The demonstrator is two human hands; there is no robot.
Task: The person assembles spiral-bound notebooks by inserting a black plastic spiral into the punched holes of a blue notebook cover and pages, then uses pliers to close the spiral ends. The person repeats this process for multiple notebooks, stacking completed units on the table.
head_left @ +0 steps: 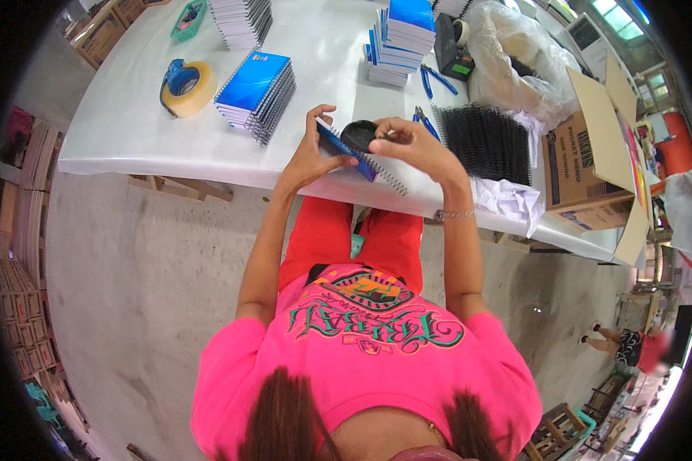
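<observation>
My left hand (315,157) grips a small blue-covered notebook (354,167) on edge at the table's front, thumb on the near side and fingers behind. A dark spiral coil (380,170) runs along its upper edge, and a loose length sticks out past the right end. My right hand (417,147) is closed in a pinch just above the coil, at the rim of a round black dish (359,134). What its fingertips hold, if anything, is hidden. To the left stands a pile of blue spiral notebooks (255,86).
Right of my hands lie many black coils (484,144), blue-handled pliers (438,80) and an open cardboard box (584,165). Farther back are stacked notebooks (400,42), a tape dispenser (452,50) and plastic bags (515,65). A tape roll (188,86) sits left on the white table (131,131).
</observation>
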